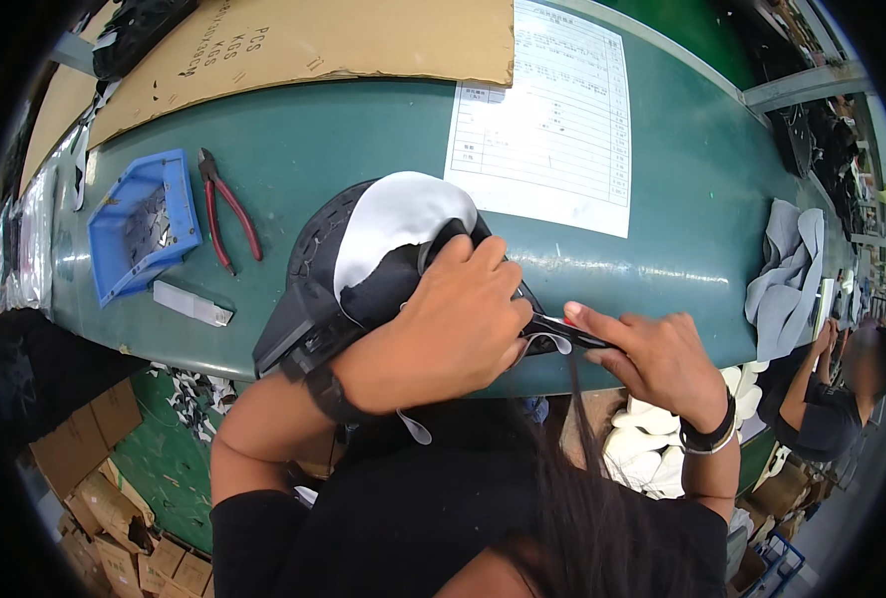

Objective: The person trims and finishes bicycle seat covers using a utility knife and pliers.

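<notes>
A black item with a smooth white panel (393, 219) and a textured black side lies on the bench in front of me; its kind is unclear. My left hand (473, 309) is closed on its near right edge, fingers curled and fingertips partly hidden. My right hand (647, 354) grips a slim black-handled tool (584, 337) whose metal end reaches the item beside my left fingers; its working end is too small to make out. A thin white loop (552, 344) curls below the tool. A black device (308, 324) strapped to my left wrist covers part of the item.
On the green bench (363, 125) are a blue bin (178, 209) of small metal pieces, red-handled cutters (228, 209), a small whitish block (193, 302), cardboard (363, 40), a printed sheet (552, 149) and grey cloth pieces (784, 279). White pads (647, 448) lie below; a co-worker (827, 399) is at right.
</notes>
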`<state>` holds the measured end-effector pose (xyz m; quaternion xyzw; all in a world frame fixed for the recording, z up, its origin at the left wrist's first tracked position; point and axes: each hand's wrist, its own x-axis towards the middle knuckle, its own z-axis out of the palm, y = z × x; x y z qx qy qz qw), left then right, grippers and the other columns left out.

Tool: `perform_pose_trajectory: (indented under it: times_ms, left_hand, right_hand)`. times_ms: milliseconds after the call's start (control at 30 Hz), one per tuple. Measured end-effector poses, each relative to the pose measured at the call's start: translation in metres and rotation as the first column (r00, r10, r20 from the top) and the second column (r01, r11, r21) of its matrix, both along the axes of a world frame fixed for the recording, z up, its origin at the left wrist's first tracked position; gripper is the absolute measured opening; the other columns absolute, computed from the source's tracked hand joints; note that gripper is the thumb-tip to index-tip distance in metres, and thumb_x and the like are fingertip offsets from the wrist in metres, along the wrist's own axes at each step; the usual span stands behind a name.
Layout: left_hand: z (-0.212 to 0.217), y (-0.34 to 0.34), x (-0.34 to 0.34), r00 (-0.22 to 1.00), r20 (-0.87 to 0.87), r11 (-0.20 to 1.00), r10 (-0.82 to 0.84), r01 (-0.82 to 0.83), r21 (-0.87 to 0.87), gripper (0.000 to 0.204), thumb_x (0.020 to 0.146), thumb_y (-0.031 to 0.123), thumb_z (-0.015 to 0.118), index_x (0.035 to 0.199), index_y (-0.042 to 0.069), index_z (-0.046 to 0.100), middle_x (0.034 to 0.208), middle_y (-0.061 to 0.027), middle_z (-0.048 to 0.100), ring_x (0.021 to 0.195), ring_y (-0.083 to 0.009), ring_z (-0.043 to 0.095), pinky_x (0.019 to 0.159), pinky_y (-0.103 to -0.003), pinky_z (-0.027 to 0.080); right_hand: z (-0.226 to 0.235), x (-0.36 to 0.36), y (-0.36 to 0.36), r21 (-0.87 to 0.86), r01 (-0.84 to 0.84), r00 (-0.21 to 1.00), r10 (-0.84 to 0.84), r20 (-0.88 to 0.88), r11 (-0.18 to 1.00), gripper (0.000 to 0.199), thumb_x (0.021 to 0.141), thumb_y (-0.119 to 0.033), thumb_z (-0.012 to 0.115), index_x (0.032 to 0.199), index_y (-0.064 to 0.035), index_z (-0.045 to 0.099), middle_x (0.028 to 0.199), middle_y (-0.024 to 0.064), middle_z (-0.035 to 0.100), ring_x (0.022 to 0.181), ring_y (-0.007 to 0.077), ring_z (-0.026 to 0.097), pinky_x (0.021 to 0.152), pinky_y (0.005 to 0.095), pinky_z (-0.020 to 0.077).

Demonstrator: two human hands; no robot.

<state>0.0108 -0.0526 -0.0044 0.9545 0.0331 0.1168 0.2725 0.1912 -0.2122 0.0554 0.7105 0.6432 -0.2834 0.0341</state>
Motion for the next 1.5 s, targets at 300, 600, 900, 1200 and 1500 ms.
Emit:
perform_pose_trajectory:
  times_ms: [300, 600, 900, 1200, 1500]
  left_hand:
    - [-0.008, 0.033, 0.002, 0.974, -0.002, 0.306, 0.225, -0.073, -0.949, 0.025, 0.073, 0.008, 0.060, 0.055, 0.003, 0.043, 0.063, -0.0008, 0.038, 0.066, -0.0131, 0.034, 0.063, -0.027, 0.031]
    - [0.039, 0.041, 0.023, 0.958, -0.247, 0.723, 0.149, -0.276, -0.633, 0.026, 0.082, 0.026, 0.062, 0.066, 0.008, 0.053, 0.074, -0.0059, 0.058, 0.084, -0.0133, 0.058, 0.064, -0.033, 0.041]
    - [-0.016, 0.031, 0.037, 0.963, 0.114, 0.910, 0.244, -0.187, -0.370, 0.027, 0.076, 0.018, 0.070, 0.064, 0.006, 0.049, 0.063, -0.0048, 0.048, 0.065, -0.0225, 0.045, 0.066, -0.034, 0.030]
    - [-0.012, 0.040, 0.033, 0.935, -0.056, 0.258, 0.350, -0.153, -0.954, 0.037, 0.080, 0.015, 0.071, 0.060, 0.003, 0.042, 0.061, 0.0008, 0.043, 0.066, -0.0054, 0.038, 0.057, -0.024, 0.028]
    - [0.020, 0.058, 0.016, 0.903, 0.139, -0.017, 0.406, 0.160, -0.987, 0.002, 0.091, 0.005, 0.054, 0.089, 0.005, 0.055, 0.111, -0.0065, 0.058, 0.087, -0.0121, 0.056, 0.077, -0.029, 0.047]
  right_hand:
    - [-0.033, -0.026, -0.045, 0.204, 0.177, 0.982, -0.159, -0.101, 0.963, 0.064, 0.083, -0.025, 0.068, 0.141, -0.0200, 0.042, 0.071, 0.0118, 0.061, 0.057, 0.0326, 0.058, 0.050, 0.0407, 0.0433]
    - [-0.030, -0.030, -0.017, 0.294, 0.316, 0.943, -0.331, 0.004, 0.902, 0.056, 0.084, -0.023, 0.066, 0.137, -0.0227, 0.049, 0.063, 0.0121, 0.057, 0.053, 0.0331, 0.057, 0.047, 0.0427, 0.0400]
    - [-0.053, -0.045, 0.000, 0.126, 0.625, 0.719, -0.505, -0.478, 0.771, 0.053, 0.094, -0.022, 0.056, 0.141, -0.0102, 0.036, 0.078, 0.0187, 0.063, 0.057, 0.0363, 0.060, 0.052, 0.0426, 0.0454]
    - [-0.039, -0.060, 0.013, -0.236, 0.577, 0.535, -0.580, -0.614, 0.782, 0.053, 0.094, -0.023, 0.055, 0.142, -0.0119, 0.035, 0.066, 0.0164, 0.063, 0.055, 0.0345, 0.061, 0.055, 0.0429, 0.0481]
    - [-0.014, -0.019, -0.007, -0.056, 0.056, 0.958, -0.069, -0.279, 0.997, 0.054, 0.088, -0.031, 0.063, 0.137, -0.0192, 0.046, 0.080, 0.0124, 0.067, 0.061, 0.0365, 0.060, 0.056, 0.0411, 0.0443]
